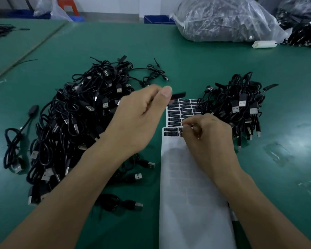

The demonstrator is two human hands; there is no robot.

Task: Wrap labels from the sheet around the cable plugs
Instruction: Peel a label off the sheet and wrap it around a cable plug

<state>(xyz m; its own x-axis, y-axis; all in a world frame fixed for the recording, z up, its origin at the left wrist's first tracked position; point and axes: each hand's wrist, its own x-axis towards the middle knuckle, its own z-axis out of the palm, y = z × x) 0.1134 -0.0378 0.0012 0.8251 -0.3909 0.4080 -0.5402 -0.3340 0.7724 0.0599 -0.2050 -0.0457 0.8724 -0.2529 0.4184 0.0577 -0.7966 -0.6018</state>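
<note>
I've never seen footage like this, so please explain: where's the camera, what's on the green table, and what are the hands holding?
No machine here: these are a person's two bare hands, filmed by one camera worn on the head, looking forward and down. On the green table lie a big heap of black USB cables on the left and a smaller heap on the right. Between them is a label sheet, white backing with rows of black labels at its far end. The left hand pinches a small black strip, probably a peeled label, though blurred. The right hand rests on the sheet with curled fingers; whether it pinches anything, I cannot tell. A plastic bag of more cables sits at the far right.
</note>
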